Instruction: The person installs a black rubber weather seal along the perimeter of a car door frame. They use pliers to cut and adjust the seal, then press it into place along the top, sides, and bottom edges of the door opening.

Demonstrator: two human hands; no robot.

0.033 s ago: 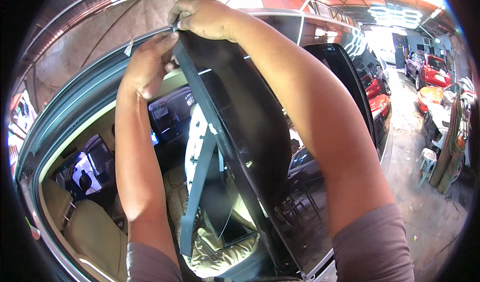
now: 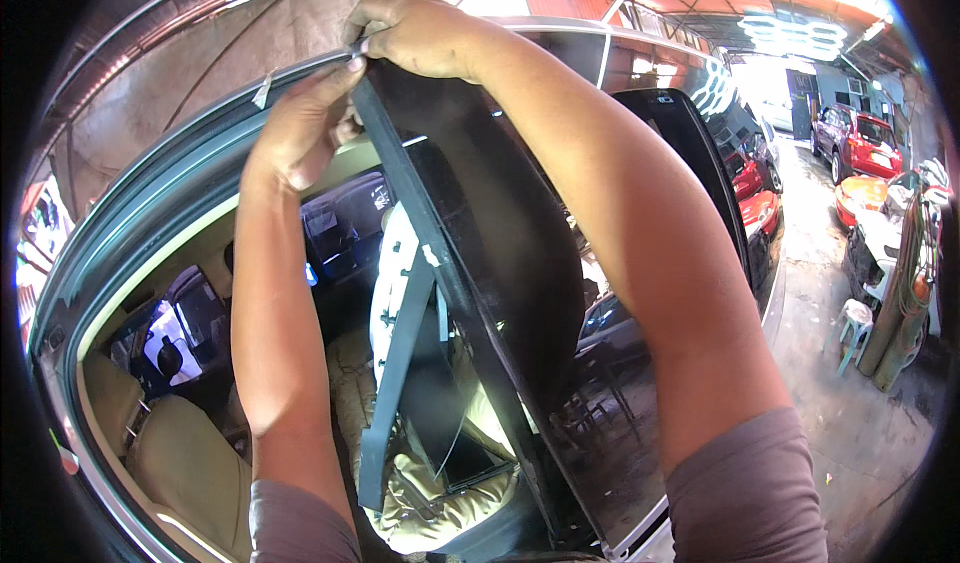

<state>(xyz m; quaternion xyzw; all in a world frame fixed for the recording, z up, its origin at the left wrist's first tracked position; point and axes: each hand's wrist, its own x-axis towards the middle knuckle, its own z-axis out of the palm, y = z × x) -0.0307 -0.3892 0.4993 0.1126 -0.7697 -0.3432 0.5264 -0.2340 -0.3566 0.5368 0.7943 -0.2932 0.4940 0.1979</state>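
Right hand (image 2: 415, 38): comes over the top, fingers curled, tips pinched together on the upper corner of the door frame (image 2: 400, 168).
Left hand (image 2: 305, 128): in from the other side, thumb against that same corner, fingers bent beside the bar; whether they close around it, I can't tell.
Why there: two hands crowding one small spot, probably so one steadies while the other works the edge.
Door frame: only its tip at the fingertips; the rest slopes down and rightward, between the forearms.
Dark window (image 2: 500, 233): just right of the frame, under the right forearm.
Grey strip (image 2: 395, 383): slanting well below the grip, untouched by either hand.
Beige seat (image 2: 195, 463): inside the car, left of the left forearm.
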